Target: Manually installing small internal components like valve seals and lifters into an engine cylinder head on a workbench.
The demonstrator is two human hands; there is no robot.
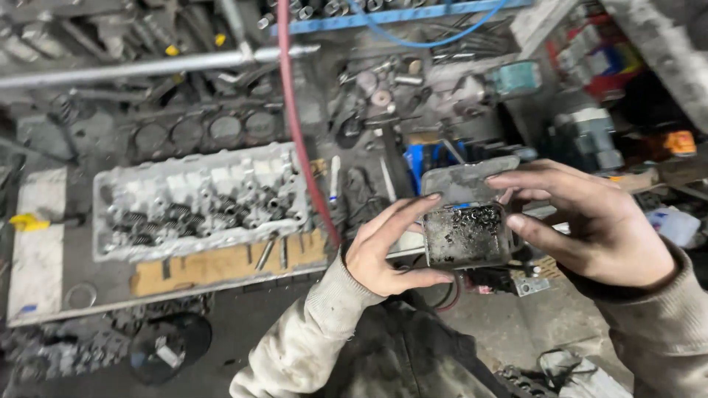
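Note:
Both hands hold up a small, dirty, square plastic box (466, 234) full of tiny dark metal parts. My left hand (387, 247) grips its left side and underside, thumb below and fingers along the edge. My right hand (590, 221) grips the right side, with its fingers over the box's open grey lid (461, 179) at the top. The box is raised in front of me, above the workbench edge.
An aluminium cylinder head (199, 203) with valve springs lies on a cardboard sheet (221, 264) on the bench. A red hose (295, 118) runs down across it. Behind it lies a head gasket (199, 133), and a metal bar (147, 68) and scattered tools crowd the back. A black disc (166, 346) rests on the floor.

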